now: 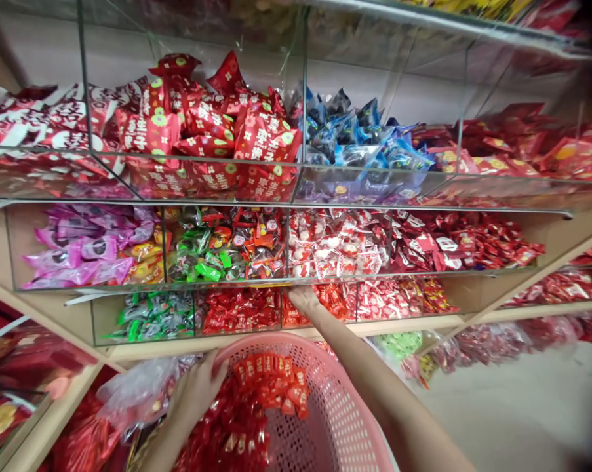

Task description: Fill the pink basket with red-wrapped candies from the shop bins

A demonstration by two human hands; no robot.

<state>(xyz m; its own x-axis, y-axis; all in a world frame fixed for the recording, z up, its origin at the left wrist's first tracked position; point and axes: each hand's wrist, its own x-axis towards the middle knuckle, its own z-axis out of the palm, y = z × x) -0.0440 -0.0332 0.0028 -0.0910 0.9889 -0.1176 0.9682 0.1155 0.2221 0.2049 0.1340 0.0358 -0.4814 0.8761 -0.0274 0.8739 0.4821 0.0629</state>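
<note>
Closest to me, I have the pink basket (347,419) low in the head view, with dark red wrapped sweets (234,419) heaped toward its left and near side, brighter orange-red packets (276,377) by its far wall, and part of its perforated bottom bare to the right. My left hand (200,387) is closed over the basket's left rim, a little blurred. Beside it, under the shelving, I see a clear plastic bag (141,393), and off to the right lies a stretch of pale floor (522,400). Beyond the basket, my right arm reaches across its right side to the lowest row of bins, where my right hand (304,300) is at the bin of orange-red sweets (332,301); its fingertips are blurred and partly hidden, so I cannot tell whether it is open, closed or gripping anything. Along that row, red sweets (241,311) and then green-wrapped sweets (153,314) lie to the left, with pink-and-white sweets (389,298) to the right. The row above holds purple packets (79,252), mixed green and dark sweets (202,255), red-and-white packets (339,242) and more red ones. Higher up, behind clear panels, I make out large red packets (202,124) with white lettering, and blue packets (364,141) to the right of them
</note>
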